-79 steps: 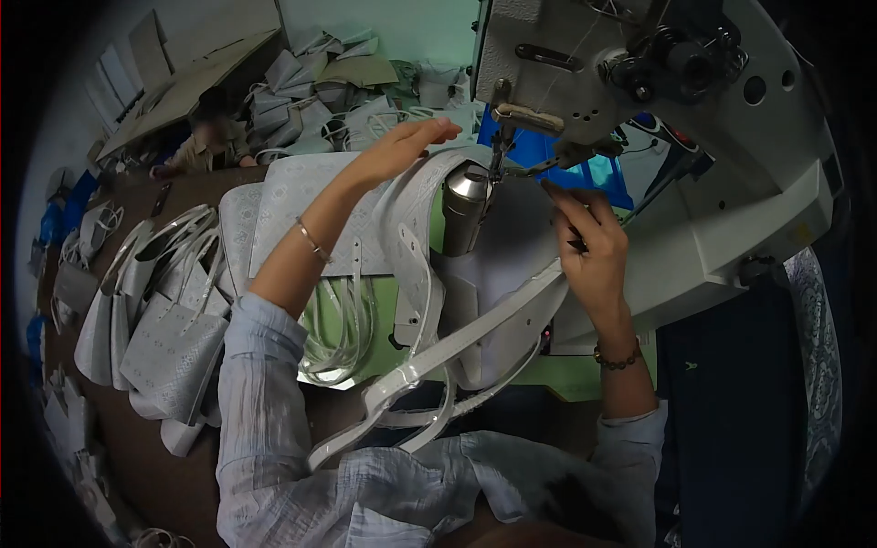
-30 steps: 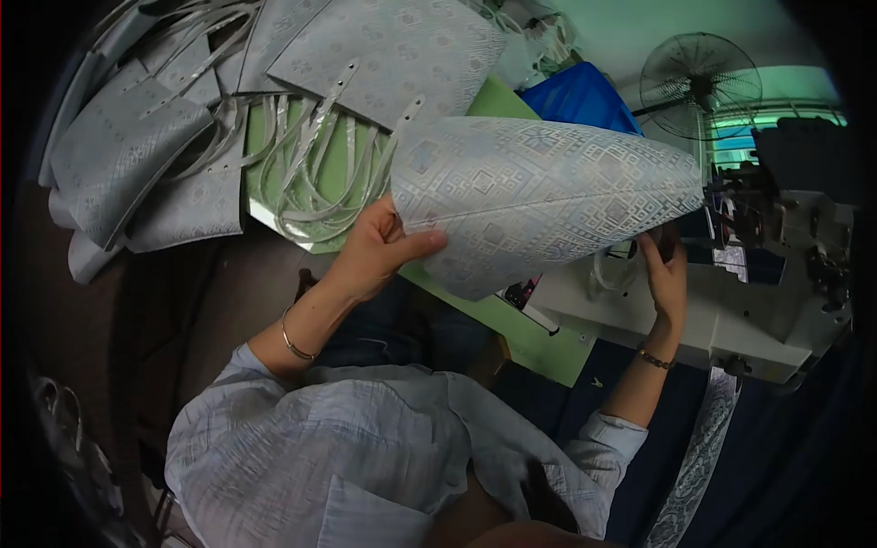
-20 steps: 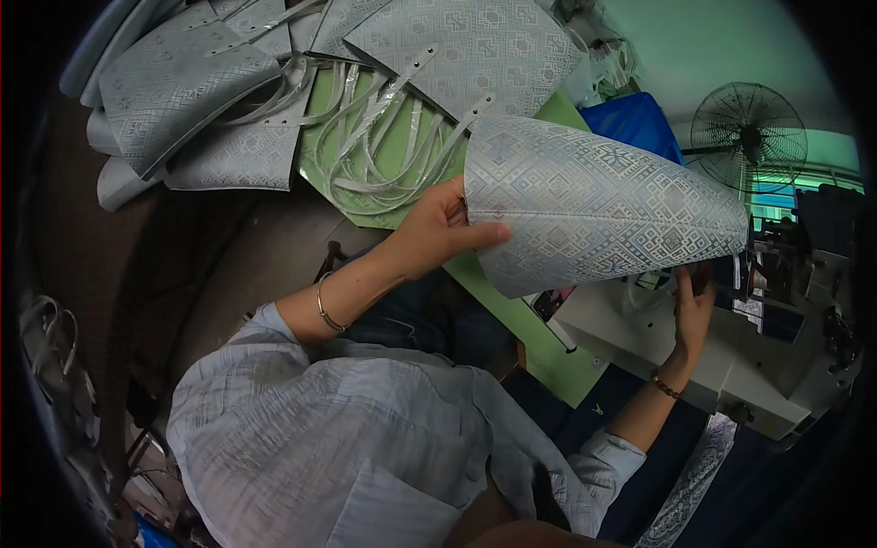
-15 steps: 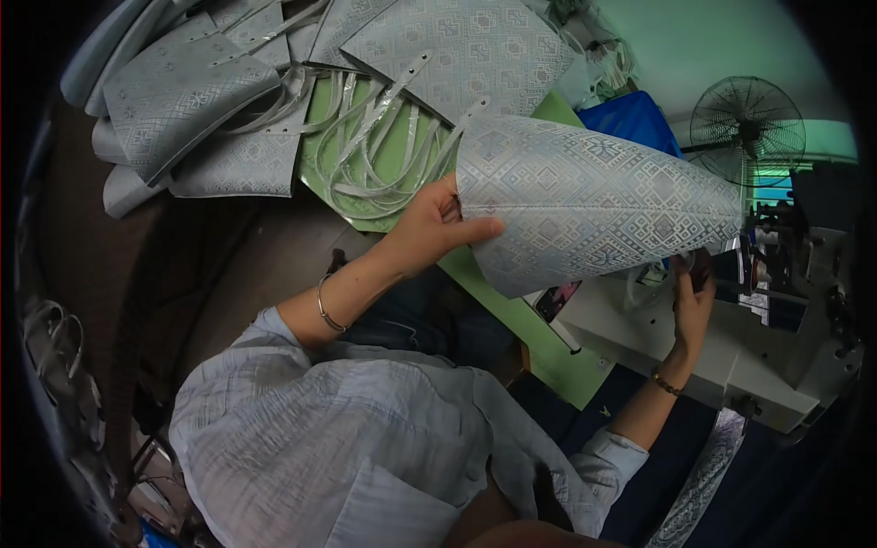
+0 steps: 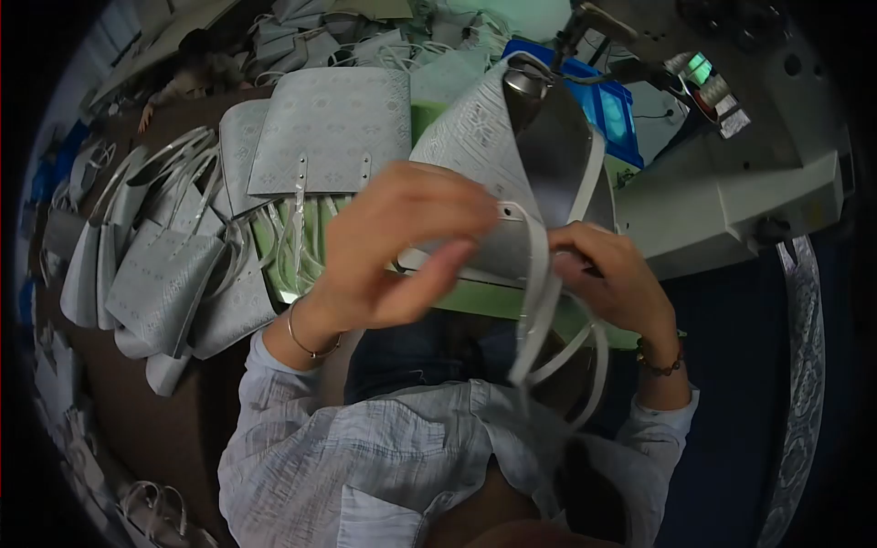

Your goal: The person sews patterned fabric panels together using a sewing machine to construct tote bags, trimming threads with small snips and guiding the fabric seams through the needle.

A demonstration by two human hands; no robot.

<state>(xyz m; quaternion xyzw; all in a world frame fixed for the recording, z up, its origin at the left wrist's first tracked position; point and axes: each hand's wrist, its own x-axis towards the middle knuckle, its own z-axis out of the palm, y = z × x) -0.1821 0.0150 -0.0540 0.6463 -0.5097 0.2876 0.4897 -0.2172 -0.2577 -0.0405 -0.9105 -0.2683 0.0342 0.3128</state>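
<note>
A silver-grey patterned bag (image 5: 470,137) sits at the sewing machine's arm, its mouth toward me and its dark lining showing. A white strap handle (image 5: 537,283) with a rivet near its end hangs from the rim in a loop. My left hand (image 5: 397,242), slightly blurred, is beside the rim and riveted strap end, thumb apart from the curled fingers and nothing visible between them. With bent fingers, my right hand (image 5: 621,279) grips the near rim of the bag next to the strap; its fingertips are partly hidden.
The sewing machine (image 5: 731,219) stands at the right, with a blue crate (image 5: 607,110) behind it. Finished-looking bags (image 5: 333,128) and loose straps lie on the green table (image 5: 265,242). More bags (image 5: 164,274) are piled at left. Another person's hand (image 5: 146,117) shows far back.
The bag has turned from lying sideways to mouth toward me, handles hanging down. My left hand has come off its edge; my right hand has moved to the rim. The view has shifted.
</note>
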